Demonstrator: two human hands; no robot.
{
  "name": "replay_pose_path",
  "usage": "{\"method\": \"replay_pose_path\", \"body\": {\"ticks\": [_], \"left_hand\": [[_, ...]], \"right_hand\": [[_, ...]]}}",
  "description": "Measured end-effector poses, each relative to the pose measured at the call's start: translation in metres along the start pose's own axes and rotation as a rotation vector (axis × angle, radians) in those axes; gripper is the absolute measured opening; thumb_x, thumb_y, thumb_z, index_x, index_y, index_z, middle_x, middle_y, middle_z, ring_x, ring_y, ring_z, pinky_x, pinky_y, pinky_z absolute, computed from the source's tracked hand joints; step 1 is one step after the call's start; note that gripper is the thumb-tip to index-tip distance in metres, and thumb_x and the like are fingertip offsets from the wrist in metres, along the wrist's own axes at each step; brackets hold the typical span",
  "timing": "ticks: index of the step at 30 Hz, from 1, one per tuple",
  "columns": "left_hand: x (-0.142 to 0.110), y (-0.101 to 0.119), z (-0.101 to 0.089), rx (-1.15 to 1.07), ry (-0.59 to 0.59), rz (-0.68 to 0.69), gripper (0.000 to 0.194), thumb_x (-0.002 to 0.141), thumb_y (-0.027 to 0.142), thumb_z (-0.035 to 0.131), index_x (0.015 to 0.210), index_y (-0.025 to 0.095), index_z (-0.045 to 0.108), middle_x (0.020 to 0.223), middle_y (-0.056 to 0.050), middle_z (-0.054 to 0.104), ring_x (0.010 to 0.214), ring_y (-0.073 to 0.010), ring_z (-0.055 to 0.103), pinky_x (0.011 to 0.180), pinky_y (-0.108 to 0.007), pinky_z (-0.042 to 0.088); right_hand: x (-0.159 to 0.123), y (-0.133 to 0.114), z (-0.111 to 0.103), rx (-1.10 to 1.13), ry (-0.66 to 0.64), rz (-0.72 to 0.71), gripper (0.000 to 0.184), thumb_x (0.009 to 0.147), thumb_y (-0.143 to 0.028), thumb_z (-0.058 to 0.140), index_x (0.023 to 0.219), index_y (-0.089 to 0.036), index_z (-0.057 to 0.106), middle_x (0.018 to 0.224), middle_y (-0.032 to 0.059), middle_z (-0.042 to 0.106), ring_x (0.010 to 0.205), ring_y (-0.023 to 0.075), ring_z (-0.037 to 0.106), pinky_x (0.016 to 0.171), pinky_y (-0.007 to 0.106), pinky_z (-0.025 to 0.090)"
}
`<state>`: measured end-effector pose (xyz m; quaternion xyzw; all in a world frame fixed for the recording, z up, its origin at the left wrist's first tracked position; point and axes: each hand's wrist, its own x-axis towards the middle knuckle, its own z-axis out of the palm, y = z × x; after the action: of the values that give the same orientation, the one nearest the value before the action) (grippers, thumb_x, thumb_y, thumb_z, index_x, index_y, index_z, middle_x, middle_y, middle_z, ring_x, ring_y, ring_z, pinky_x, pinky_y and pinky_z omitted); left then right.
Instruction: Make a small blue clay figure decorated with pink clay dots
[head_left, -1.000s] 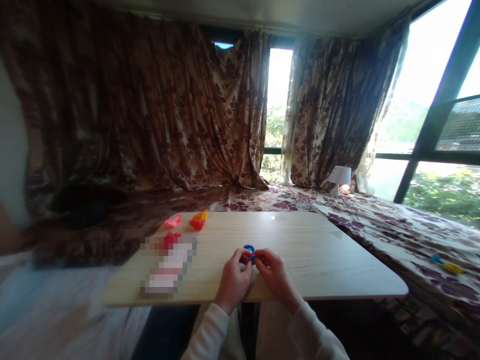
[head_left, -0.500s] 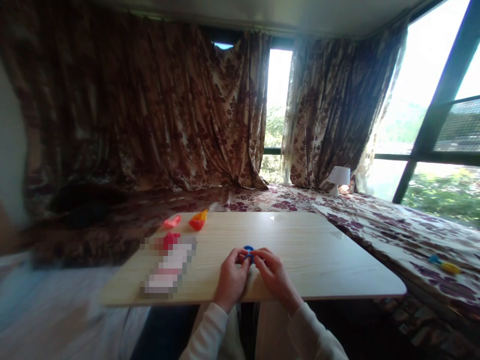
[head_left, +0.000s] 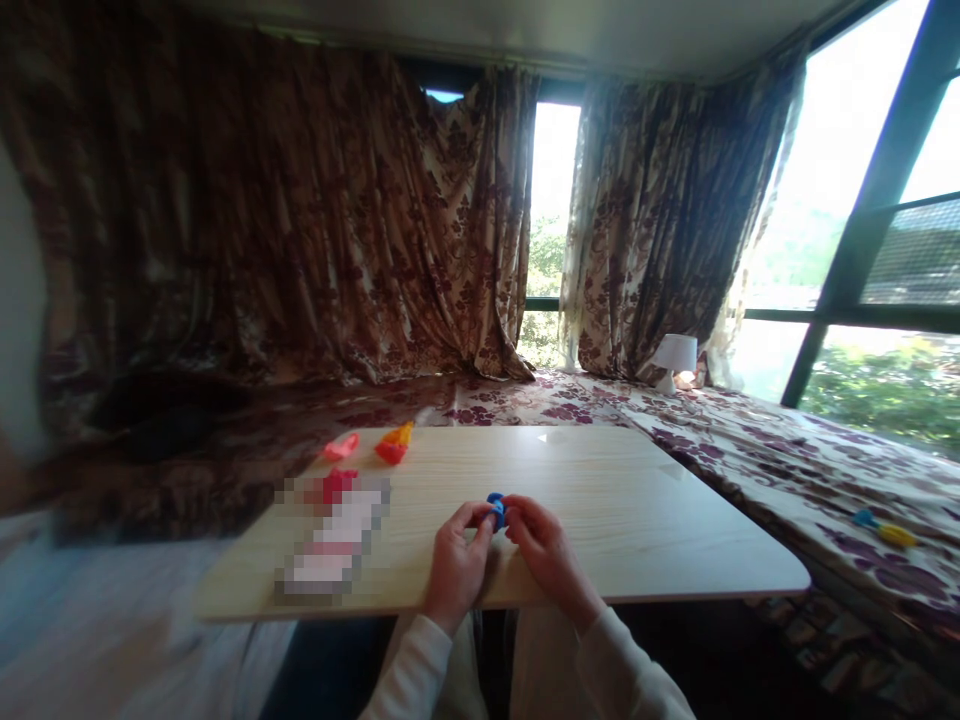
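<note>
Just above the near half of the table, a small blue piece is pinched between my two hands. My left hand has its thumb and fingertips closed on the piece's left side. From the right, my right hand grips it with thumb and forefinger. Fingertips cover part of the piece, and its exact kind is too small to make out.
On the left of the pale wooden table lie a pinkish-red piece, an orange-and-red piece, a dark red piece and a blurred-out flat item. A lamp and a blue-and-yellow item sit on the flowered cover.
The blue piece showed an open loop before; now it looks more compact and turned between my fingers. My hands have shifted only slightly.
</note>
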<state>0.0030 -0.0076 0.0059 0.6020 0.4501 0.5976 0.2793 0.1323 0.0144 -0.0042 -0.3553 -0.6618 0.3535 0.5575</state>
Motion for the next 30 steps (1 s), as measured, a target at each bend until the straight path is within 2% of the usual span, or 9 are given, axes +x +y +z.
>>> {"method": "replay_pose_path", "body": {"ticks": [3, 8, 11, 15, 19, 30], "left_hand": [[0.001, -0.001, -0.001, -0.024, 0.006, 0.003, 0.018, 0.076, 0.03, 0.056, 0.084, 0.017, 0.067, 0.086, -0.004, 0.071, 0.085, -0.0179, 0.064, 0.082, -0.029, 0.048], [0.002, -0.001, -0.001, 0.006, 0.033, 0.034, 0.019, 0.074, 0.029, 0.058, 0.085, 0.018, 0.069, 0.088, -0.006, 0.071, 0.088, -0.019, 0.064, 0.085, -0.031, 0.048], [0.003, -0.001, -0.001, 0.043, 0.011, 0.062, 0.019, 0.074, 0.027, 0.058, 0.086, 0.019, 0.069, 0.087, -0.005, 0.07, 0.085, -0.0187, 0.063, 0.085, -0.032, 0.047], [0.003, 0.0, 0.0, 0.08, 0.036, -0.011, 0.019, 0.073, 0.028, 0.058, 0.083, 0.016, 0.068, 0.081, -0.006, 0.07, 0.079, -0.0186, 0.063, 0.08, -0.032, 0.048], [0.003, 0.002, -0.001, 0.083, 0.04, -0.008, 0.017, 0.071, 0.031, 0.059, 0.073, 0.016, 0.067, 0.074, -0.005, 0.069, 0.075, -0.0183, 0.062, 0.076, -0.03, 0.047], [0.002, 0.006, -0.001, 0.077, 0.044, -0.018, 0.016, 0.07, 0.032, 0.06, 0.072, 0.017, 0.064, 0.072, -0.002, 0.067, 0.073, -0.0169, 0.061, 0.075, -0.028, 0.046]], "right_hand": [[0.0, 0.007, 0.001, 0.038, -0.073, 0.013, 0.032, 0.08, -0.019, 0.048, 0.109, -0.018, 0.062, 0.086, 0.004, 0.067, 0.066, 0.0132, 0.061, 0.067, 0.029, 0.051], [0.0, 0.01, 0.0, 0.031, -0.119, 0.008, 0.044, 0.075, -0.012, 0.042, 0.114, -0.02, 0.061, 0.082, 0.0023, 0.068, 0.065, 0.0124, 0.06, 0.067, 0.029, 0.049], [0.001, 0.009, 0.0, 0.036, -0.052, 0.007, 0.044, 0.072, -0.012, 0.043, 0.111, -0.018, 0.063, 0.083, 0.0038, 0.068, 0.067, 0.0135, 0.059, 0.066, 0.029, 0.049], [0.001, 0.009, 0.0, 0.094, 0.001, 0.021, 0.04, 0.071, -0.014, 0.046, 0.107, -0.018, 0.064, 0.086, 0.0051, 0.067, 0.066, 0.0134, 0.059, 0.065, 0.029, 0.049], [0.001, 0.009, 0.001, 0.134, 0.011, 0.038, 0.037, 0.071, -0.016, 0.05, 0.106, -0.019, 0.064, 0.087, 0.005, 0.068, 0.067, 0.0138, 0.061, 0.068, 0.03, 0.05], [0.002, 0.014, 0.002, 0.156, -0.007, 0.055, 0.035, 0.072, -0.017, 0.053, 0.105, -0.018, 0.064, 0.09, 0.0063, 0.069, 0.073, 0.0164, 0.064, 0.071, 0.032, 0.052]]}}
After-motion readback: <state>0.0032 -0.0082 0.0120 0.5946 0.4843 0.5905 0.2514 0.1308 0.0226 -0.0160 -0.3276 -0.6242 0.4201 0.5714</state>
